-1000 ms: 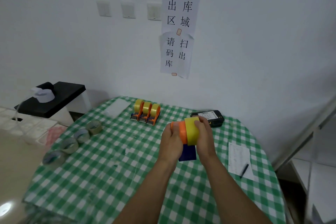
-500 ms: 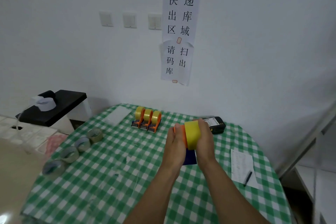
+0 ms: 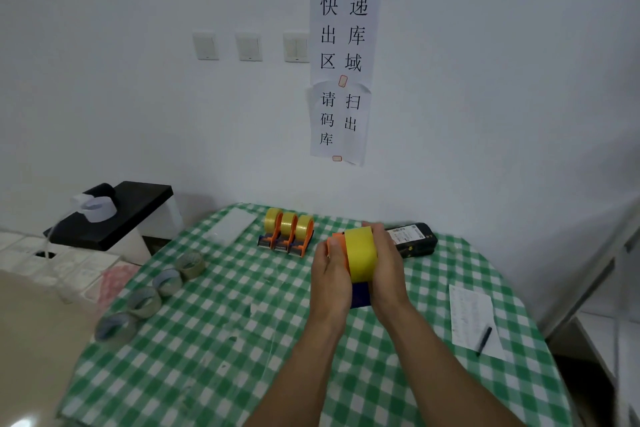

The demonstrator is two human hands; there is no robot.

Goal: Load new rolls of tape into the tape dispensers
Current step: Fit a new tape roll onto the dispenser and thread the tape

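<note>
Above the green-checked table [image 3: 242,340], the left grip [image 3: 330,282] is clasping one orange dispenser [image 3: 337,246] while the right grip [image 3: 388,274] is curling round one yellow tape roll [image 3: 362,258] pressed against it, both held in the air. Four greyish rolls [image 3: 143,302] are lying in a line at left; one pen [image 3: 483,340] is resting on one paper sheet [image 3: 472,308] at right. Farther back, three loaded dispensers [image 3: 287,236] are standing side by side, with one black handheld device [image 3: 414,239] beyond the right grip.

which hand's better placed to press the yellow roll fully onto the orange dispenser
Right, probably. The right hand grips the yellow roll from its outer side, while the left hand holds the orange dispenser on the opposite side and can simply brace against the push.
</note>
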